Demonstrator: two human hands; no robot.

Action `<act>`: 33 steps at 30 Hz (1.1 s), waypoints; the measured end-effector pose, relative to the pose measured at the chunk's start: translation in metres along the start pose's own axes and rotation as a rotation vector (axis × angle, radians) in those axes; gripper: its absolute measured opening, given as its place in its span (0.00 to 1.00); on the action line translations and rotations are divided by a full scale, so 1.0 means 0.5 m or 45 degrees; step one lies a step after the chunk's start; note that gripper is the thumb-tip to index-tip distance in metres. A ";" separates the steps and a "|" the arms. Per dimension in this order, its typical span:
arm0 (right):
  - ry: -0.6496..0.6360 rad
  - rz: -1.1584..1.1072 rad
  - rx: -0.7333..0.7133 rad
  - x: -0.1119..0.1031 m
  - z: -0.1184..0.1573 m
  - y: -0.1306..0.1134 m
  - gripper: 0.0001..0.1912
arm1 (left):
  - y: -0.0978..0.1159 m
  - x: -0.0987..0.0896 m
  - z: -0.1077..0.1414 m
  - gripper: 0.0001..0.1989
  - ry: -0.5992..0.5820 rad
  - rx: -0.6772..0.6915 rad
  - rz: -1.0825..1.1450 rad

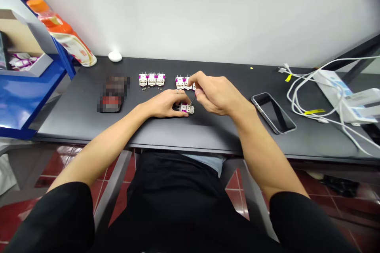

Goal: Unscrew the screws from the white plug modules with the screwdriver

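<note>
My left hand (166,102) is closed on a small white and purple plug-like module (187,108), pressing it against the black table. In my right hand (218,93) is a thin metal tool (193,99), pinched and slanting down to the module; its handle and exact kind are hidden by the fingers. Behind the hands stands a row of similar white and purple modules (179,83), partly covered by my right hand. Farther left, three more modules with upright pins (152,79) stand together, and tiny metal pieces (144,89) lie in front of them.
To the left are a blurred dark object (114,94), a white rounded object (115,56) and an orange bottle (68,35). An open box (44,65) sits on a blue shelf (35,95). At right lie a phone (273,113), white cables (293,95) and a white box (341,95).
</note>
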State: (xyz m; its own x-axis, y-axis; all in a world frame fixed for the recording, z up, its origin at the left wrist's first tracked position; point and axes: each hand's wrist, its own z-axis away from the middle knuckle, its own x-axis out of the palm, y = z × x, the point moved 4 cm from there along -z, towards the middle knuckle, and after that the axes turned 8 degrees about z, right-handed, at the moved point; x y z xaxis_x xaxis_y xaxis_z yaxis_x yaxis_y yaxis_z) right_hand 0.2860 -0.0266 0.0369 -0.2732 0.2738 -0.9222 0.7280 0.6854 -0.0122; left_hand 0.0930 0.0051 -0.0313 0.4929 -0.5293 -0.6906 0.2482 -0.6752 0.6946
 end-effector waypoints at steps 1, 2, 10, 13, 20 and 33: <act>0.000 -0.003 -0.009 0.000 0.000 -0.001 0.17 | 0.000 0.000 0.000 0.18 -0.002 -0.001 0.002; 0.002 0.007 -0.012 0.000 -0.001 -0.001 0.16 | 0.001 0.000 0.000 0.18 -0.003 0.001 0.003; 0.076 0.043 -0.022 0.003 -0.001 0.000 0.15 | 0.000 0.000 0.000 0.17 0.013 0.020 -0.012; 0.084 0.005 -0.116 -0.003 -0.002 -0.007 0.15 | -0.001 0.001 0.000 0.17 0.008 0.031 -0.010; 0.020 0.062 -0.004 0.001 -0.001 0.002 0.14 | -0.005 0.002 0.000 0.18 0.010 0.028 -0.016; -0.016 0.105 0.074 0.004 -0.001 0.006 0.17 | 0.002 0.000 0.000 0.17 0.011 0.019 -0.001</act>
State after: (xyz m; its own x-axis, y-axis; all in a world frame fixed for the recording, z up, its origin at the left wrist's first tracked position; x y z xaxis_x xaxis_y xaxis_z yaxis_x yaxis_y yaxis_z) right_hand 0.2873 -0.0237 0.0352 -0.2030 0.3189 -0.9258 0.7830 0.6206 0.0421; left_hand 0.0934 0.0044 -0.0306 0.4998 -0.5241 -0.6895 0.2360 -0.6835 0.6907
